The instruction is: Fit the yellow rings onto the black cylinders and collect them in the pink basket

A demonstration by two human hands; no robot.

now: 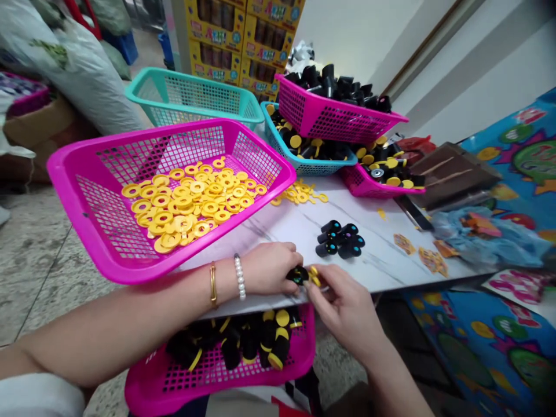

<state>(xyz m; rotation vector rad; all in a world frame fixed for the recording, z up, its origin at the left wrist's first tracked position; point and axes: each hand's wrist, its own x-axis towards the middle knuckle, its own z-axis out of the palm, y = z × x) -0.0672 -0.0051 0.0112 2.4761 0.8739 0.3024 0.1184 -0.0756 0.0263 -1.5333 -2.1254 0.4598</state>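
My left hand (274, 269) is closed round a small black cylinder (297, 274) near the front edge of the white table. Just beside it, my right hand (343, 298) pinches a small yellow plastic ring piece (314, 275), close to the cylinder's end; whether the two touch I cannot tell. Past my hands, a cluster of black cylinders (341, 238) with coloured dots on their ends lies on the table. To the left, a pink basket (174, 267) holds a heap of yellow ring pieces (195, 200). More yellow pieces (302, 192) lie loose beside that basket.
Below the table edge, a pink basket (217, 389) holds black cylinders with yellow caps. Behind are a teal basket (195, 95), a blue basket (304, 166) and stacked pink baskets (339, 119) of black parts. A brown box (456, 174) and blue plastic bag (490, 237) lie right.
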